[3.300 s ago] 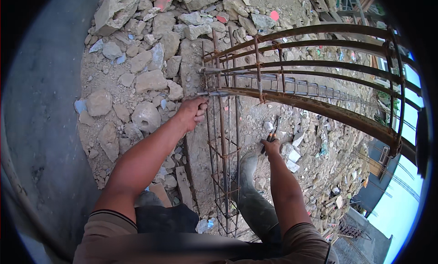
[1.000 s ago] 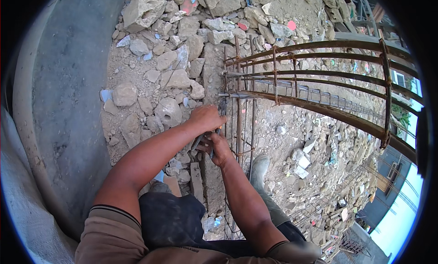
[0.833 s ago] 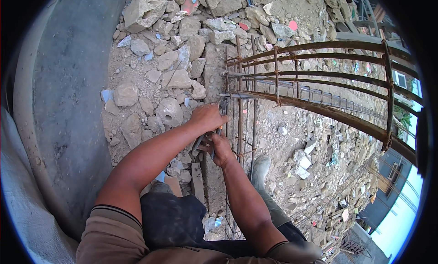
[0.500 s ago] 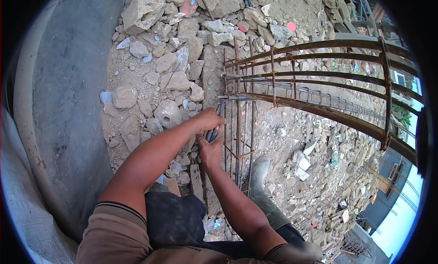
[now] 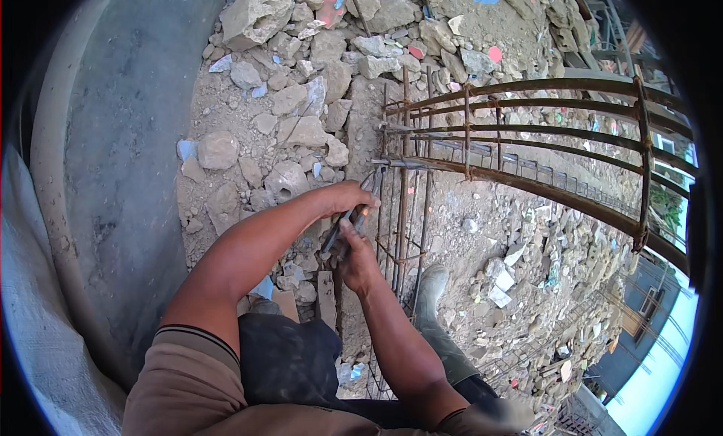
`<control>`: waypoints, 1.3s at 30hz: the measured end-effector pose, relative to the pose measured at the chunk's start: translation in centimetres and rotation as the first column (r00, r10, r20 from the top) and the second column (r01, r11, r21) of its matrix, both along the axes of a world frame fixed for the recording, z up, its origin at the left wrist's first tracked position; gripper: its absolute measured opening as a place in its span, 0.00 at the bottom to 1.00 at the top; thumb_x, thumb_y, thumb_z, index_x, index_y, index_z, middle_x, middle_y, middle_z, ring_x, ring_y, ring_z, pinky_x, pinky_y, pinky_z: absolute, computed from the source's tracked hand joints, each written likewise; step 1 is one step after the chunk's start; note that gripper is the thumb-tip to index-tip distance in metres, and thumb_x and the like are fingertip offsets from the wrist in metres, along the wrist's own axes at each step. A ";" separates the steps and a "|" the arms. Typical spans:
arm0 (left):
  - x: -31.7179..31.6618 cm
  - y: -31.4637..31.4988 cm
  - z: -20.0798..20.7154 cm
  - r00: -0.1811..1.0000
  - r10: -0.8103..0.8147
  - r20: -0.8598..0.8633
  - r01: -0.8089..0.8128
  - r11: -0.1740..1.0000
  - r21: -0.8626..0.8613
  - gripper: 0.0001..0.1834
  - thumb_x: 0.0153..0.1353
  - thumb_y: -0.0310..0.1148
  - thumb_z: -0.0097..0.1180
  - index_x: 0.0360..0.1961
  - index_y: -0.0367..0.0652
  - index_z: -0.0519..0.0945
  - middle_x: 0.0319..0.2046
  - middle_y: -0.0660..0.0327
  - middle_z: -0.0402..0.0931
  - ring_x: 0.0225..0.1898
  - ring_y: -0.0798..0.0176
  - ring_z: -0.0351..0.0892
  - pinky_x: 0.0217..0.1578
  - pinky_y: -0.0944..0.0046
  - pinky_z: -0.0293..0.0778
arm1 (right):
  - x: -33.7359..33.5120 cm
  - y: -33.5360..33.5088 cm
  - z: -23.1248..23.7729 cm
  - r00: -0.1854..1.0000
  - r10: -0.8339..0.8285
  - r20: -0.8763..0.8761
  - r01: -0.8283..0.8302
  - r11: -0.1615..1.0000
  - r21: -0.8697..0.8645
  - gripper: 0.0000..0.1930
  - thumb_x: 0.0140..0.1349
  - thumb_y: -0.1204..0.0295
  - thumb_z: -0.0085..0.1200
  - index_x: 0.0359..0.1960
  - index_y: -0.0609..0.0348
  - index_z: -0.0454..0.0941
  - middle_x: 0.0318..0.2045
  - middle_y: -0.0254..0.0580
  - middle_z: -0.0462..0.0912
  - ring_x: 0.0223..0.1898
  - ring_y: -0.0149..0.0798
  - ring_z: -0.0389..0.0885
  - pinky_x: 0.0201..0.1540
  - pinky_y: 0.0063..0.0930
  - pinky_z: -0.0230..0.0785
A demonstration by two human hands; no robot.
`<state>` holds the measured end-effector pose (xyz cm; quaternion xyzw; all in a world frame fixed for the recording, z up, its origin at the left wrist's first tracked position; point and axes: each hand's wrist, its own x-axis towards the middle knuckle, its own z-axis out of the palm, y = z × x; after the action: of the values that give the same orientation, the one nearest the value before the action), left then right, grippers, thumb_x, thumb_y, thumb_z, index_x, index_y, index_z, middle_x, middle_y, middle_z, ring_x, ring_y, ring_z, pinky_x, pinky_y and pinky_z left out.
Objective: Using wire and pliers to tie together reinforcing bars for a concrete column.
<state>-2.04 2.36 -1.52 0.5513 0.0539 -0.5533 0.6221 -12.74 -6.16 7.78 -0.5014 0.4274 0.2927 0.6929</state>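
Observation:
Both hands are together on a pair of pliers [image 5: 331, 235] with dark handles, just left of a rusty rebar cage [image 5: 404, 210]. My left hand [image 5: 352, 196] is closed around the tool near its metal head, which points up at the end of a lower rod of the long cage. Below it, my right hand [image 5: 358, 264] grips the handle end, its thumb pressed along it. A small orange patch shows between the hands. The fingers partly hide the tool, and I cannot tell whether its jaws touch the steel.
A long rebar cage [image 5: 557, 142] with tied stirrups extends to the right. Broken concrete and stones [image 5: 290, 135] cover the ground around the bars. A smooth grey concrete surface [image 5: 128, 172] lies at left. My boot [image 5: 431, 293] stands beside the bars.
The pliers' handles have spread apart, one now sticking out to the lower left. My right hand has shifted slightly down and right. The whole view has moved a little.

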 end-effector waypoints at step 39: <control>-1.2 -3.9 0.7 0.857 -0.298 0.421 0.009 0.825 0.565 0.26 0.49 0.47 0.64 0.33 0.29 0.82 0.30 0.43 0.82 0.32 0.45 0.83 0.37 0.51 0.76 | -1.9 -2.4 -3.8 0.896 0.438 0.070 -0.285 0.690 -0.665 0.13 0.64 0.64 0.55 0.44 0.58 0.72 0.33 0.38 0.78 0.31 0.36 0.77 0.33 0.34 0.69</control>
<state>-3.20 -1.57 -0.84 0.8294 0.0026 -0.4058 0.3840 -14.60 -8.57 3.94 -0.8108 0.3123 0.2026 0.4517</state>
